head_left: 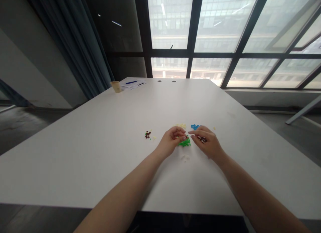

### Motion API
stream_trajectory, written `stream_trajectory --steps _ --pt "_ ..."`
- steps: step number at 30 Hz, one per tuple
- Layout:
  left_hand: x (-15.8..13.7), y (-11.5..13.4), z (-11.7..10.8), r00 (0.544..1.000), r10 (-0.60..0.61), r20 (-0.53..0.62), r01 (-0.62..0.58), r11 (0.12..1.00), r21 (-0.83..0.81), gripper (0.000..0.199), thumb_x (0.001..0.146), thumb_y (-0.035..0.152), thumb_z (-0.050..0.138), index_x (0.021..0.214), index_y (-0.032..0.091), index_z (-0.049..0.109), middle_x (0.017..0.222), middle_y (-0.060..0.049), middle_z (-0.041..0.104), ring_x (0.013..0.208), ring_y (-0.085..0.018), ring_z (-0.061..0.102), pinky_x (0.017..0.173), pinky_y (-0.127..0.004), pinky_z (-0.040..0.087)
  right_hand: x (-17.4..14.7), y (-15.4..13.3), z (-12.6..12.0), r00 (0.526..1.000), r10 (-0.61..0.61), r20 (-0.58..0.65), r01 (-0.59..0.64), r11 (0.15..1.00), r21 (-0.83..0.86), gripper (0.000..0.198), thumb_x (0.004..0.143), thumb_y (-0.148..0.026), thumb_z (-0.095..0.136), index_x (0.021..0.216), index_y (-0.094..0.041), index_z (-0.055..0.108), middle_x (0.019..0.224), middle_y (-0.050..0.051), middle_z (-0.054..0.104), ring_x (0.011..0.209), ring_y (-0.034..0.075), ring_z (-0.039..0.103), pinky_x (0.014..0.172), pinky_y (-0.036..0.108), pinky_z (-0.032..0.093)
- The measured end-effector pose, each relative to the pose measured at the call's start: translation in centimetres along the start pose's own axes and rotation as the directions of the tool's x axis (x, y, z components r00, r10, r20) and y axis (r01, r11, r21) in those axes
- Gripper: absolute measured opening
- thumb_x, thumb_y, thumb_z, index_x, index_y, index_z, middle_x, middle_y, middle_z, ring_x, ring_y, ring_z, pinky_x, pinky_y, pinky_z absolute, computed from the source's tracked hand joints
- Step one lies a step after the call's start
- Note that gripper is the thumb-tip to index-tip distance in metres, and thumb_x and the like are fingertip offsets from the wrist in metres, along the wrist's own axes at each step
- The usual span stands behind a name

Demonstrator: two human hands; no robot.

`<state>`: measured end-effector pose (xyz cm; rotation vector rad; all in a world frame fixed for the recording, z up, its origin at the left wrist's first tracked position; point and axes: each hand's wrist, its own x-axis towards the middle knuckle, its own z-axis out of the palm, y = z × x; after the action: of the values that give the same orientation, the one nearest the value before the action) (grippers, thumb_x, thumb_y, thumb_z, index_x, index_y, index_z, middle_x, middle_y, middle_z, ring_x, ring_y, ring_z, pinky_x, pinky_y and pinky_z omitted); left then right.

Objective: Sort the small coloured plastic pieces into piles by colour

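My left hand hovers above a pile of green plastic pieces. Its thumb and fingers are closed in a pinch, and a tiny dark bit shows at the tips, too small to name. Facing it, my right hand is open, thumb and forefinger apart with a small gap between them. Partly beneath the right hand lie dark brown pieces. Blue pieces sit just beyond its fingers, and pale yellow pieces lie behind the left hand. Whitish pieces are spread nearer to me, between my forearms.
Left of my hands is a small mixed cluster of brown, green and yellow pieces. On the white table's far left corner stand a paper cup and papers with pens. Windows and a dark curtain are beyond.
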<state>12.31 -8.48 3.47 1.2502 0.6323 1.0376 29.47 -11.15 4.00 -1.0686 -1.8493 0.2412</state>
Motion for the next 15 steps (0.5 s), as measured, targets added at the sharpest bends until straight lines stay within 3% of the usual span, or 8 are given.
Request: stream_trajectory --steps 6,15 --pt "-0.11 0.06 0.22 0.999 -0.047 0.006 0.048 0.998 -0.034 0.028 0.06 0.025 0.073 0.078 0.014 0.056 0.063 0.002 0.058 0.06 -0.008 0.054 0.06 -0.021 0.041 -0.05 -0.49 0.25 0.997 -0.072 0.029 0.07 0.996 0.053 0.014 0.075 -0.023 0.059 0.086 -0.023 0.067 0.075 0.002 0.056 0.07 0.013 0.053 0.064 0.028 0.043" --pt "-0.09 0.2 -0.01 0.998 -0.066 0.025 0.067 0.997 -0.047 0.029 0.058 0.025 0.074 0.077 0.014 0.055 0.062 0.002 0.058 0.059 -0.008 0.054 0.058 -0.02 0.04 -0.12 -0.56 0.59 0.998 -0.048 0.03 0.047 0.998 0.033 0.013 0.077 -0.026 0.057 0.082 -0.023 0.068 0.072 0.002 0.054 0.067 0.013 0.051 0.064 0.028 0.043"
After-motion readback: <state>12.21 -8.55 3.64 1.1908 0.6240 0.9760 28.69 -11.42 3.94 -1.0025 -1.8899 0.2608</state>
